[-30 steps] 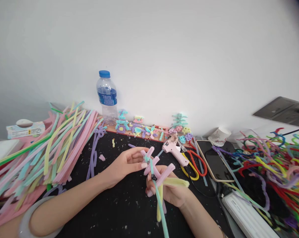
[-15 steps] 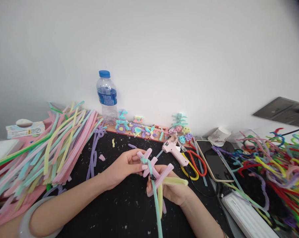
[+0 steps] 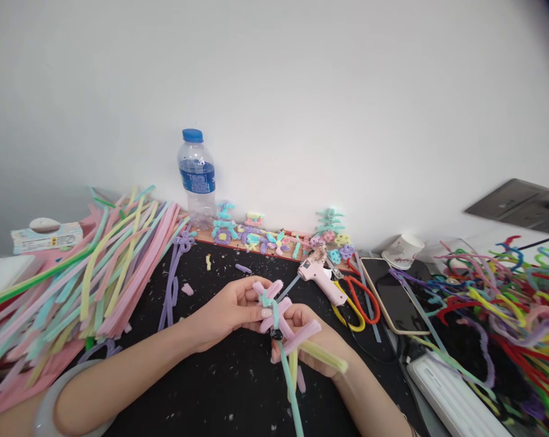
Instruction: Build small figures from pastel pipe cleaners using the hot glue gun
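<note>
Between both hands is a small figure of bent pipe cleaners, pink with mint wrapped round it, a dark bead-like piece at its middle and pale yellow ends. A long mint strand hangs from it toward the bottom edge. My left hand pinches the upper left part between thumb and fingers. My right hand grips the lower right part, its fingers partly hidden behind the pieces. Beyond them lies a pink glue gun, with red and yellow scissors beside it.
Pastel pipe cleaners lie heaped at left, bright ones at right. A bottle stands by the wall near small finished shapes. A phone, paper cup and white power strip are at right.
The pink and mint figure has tilted slightly between my hands, and its pink and yellow ends at the right have swung a little downward. Both hands keep their hold.
</note>
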`<state>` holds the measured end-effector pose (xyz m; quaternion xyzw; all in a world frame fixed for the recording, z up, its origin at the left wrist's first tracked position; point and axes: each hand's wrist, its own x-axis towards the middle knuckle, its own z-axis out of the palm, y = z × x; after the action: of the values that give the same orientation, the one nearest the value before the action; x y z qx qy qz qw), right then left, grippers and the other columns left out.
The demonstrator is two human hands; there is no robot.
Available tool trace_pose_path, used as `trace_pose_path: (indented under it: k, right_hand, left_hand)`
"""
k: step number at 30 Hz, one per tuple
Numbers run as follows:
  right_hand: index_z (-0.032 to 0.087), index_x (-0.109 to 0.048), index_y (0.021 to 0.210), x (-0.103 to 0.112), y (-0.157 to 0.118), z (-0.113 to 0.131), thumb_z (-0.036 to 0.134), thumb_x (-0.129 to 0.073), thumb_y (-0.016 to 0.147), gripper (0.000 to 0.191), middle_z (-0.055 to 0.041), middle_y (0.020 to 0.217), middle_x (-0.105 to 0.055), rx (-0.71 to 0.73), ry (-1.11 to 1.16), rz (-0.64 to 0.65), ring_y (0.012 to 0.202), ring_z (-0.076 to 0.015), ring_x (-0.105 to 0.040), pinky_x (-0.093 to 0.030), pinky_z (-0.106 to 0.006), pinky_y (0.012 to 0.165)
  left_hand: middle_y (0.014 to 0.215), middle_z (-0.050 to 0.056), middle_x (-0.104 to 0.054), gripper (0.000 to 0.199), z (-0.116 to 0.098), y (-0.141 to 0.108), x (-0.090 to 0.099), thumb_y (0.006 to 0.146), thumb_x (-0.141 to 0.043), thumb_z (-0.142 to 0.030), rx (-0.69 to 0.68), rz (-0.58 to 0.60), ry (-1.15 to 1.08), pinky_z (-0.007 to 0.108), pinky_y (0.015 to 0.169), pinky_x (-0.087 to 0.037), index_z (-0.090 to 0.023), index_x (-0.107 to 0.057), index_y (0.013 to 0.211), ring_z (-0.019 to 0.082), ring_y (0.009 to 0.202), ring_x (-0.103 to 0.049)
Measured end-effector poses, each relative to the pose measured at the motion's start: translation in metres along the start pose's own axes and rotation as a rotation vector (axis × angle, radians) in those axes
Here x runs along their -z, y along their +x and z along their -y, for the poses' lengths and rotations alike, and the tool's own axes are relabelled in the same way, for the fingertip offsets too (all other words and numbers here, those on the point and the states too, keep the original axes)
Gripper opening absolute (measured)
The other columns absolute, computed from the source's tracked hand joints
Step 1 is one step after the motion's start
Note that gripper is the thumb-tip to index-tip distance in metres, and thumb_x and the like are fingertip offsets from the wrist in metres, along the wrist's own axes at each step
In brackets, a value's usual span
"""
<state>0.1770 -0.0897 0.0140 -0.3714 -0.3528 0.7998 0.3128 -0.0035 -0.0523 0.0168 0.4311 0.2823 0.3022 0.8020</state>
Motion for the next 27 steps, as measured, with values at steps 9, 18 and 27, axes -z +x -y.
trace_pose_path:
  k: [9, 18, 27]
  right_hand:
    - [0.013, -0.073, 0.072, -0.0033, -0.0027, 0.0022, 0.027, -0.08, 0.058, 0.022, -0.001, 0.058, -0.062, 0.046, -0.215, -0.055, 0.05, -0.0128, -0.054, -0.045, -0.025, 0.055]
    - [0.014, -0.07, 0.071, -0.0008, -0.002, -0.0006, 0.038, -0.069, 0.073, 0.024, 0.0006, 0.057, -0.056, 0.071, -0.383, -0.057, 0.046, -0.0107, -0.045, -0.037, -0.024, 0.047]
    - [0.013, -0.069, 0.086, -0.0013, 0.0006, -0.0008, 0.033, -0.072, 0.072, 0.025, -0.0042, 0.071, -0.066, 0.219, -0.335, -0.082, 0.063, -0.0162, -0.059, -0.045, -0.026, 0.059]
  left_hand:
    - [0.08, 0.0, -0.061, 0.024, -0.0006, -0.0001, 0.0026, 0.074, -0.072, -0.021, 0.03, 0.076, -0.006, 0.022, 0.061, -0.048, -0.017, -0.059, 0.094, 0.01, 0.065, -0.057]
    - [0.08, 0.0, -0.06, 0.023, 0.0023, 0.0006, 0.0057, 0.072, -0.073, -0.022, 0.062, 0.063, 0.023, 0.024, 0.063, -0.049, -0.017, -0.058, 0.088, 0.012, 0.067, -0.058]
    - [0.076, -0.001, -0.059, 0.022, 0.0018, 0.0015, 0.0067, 0.073, -0.073, -0.021, 0.06, 0.058, -0.073, 0.022, 0.061, -0.047, -0.018, -0.059, 0.089, 0.01, 0.065, -0.057]
